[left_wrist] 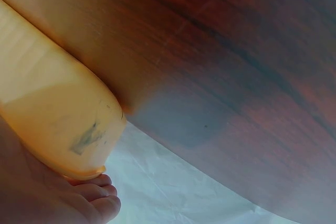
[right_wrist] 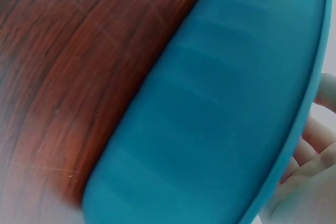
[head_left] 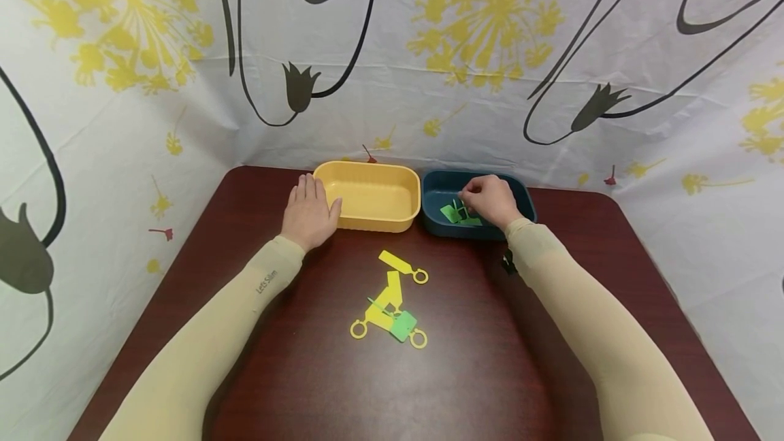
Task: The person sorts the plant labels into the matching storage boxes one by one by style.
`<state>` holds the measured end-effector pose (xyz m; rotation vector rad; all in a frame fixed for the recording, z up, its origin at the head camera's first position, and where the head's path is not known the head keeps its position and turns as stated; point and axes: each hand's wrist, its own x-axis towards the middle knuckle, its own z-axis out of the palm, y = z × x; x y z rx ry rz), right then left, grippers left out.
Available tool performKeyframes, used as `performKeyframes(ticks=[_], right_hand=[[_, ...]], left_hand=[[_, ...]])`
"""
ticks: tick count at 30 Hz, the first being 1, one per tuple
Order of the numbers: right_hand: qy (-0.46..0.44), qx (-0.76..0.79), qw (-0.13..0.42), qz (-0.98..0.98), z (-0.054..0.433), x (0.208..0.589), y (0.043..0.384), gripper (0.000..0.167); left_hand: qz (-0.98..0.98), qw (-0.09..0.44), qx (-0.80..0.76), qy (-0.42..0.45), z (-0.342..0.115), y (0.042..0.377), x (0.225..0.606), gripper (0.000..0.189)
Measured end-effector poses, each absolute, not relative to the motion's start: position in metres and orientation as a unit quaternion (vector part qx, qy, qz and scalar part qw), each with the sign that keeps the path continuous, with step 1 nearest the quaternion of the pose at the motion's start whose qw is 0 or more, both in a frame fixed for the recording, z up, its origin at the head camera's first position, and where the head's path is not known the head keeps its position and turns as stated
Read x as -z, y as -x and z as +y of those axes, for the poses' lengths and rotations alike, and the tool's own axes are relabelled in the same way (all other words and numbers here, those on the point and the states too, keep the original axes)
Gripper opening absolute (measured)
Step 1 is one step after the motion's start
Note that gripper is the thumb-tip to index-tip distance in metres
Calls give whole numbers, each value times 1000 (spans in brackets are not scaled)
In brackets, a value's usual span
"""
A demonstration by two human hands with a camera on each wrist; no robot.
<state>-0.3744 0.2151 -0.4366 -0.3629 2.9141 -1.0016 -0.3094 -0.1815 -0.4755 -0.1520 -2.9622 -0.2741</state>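
Observation:
My left hand (head_left: pixel 309 215) lies with straight fingers along the left end of a yellow plastic bin (head_left: pixel 409 216), thumb over its rim. In the left wrist view, fingertips (left_wrist: pixel 107 208) show past the bin's corner. Over a dark blue bin (head_left: pixel 437 226) my right hand (head_left: pixel 493 199) bends its fingers, the fingertips just above green plastic tags (head_left: pixel 452 214) inside. I cannot tell whether it pinches one of them. The right wrist view has curled fingers (right_wrist: pixel 315 135) behind the blue rim, their tips hidden.
Several yellow tags with ring ends (head_left: pixel 395 262) are scattered on the dark red-brown table (head_left: pixel 465 373) before the bins. A green tag (head_left: pixel 403 326) overlaps the nearest yellow ones. A patterned white cloth (head_left: pixel 392 107) hangs close behind the bins and down both sides.

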Motion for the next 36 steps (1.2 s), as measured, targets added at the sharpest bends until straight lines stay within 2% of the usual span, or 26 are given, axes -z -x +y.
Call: performKeyframes(ticks=[11, 27, 36], right_hand=[[144, 343, -17, 928, 201, 423, 365, 20], [187, 276, -80, 939, 168, 411, 340, 14], [231, 274, -88, 930, 149, 404, 323, 11]], left_hand=[[-992, 84, 87, 47, -180, 310, 475, 80], [-991, 86, 92, 50, -181, 310, 474, 82], [-991, 85, 95, 49, -182, 310, 475, 81]])
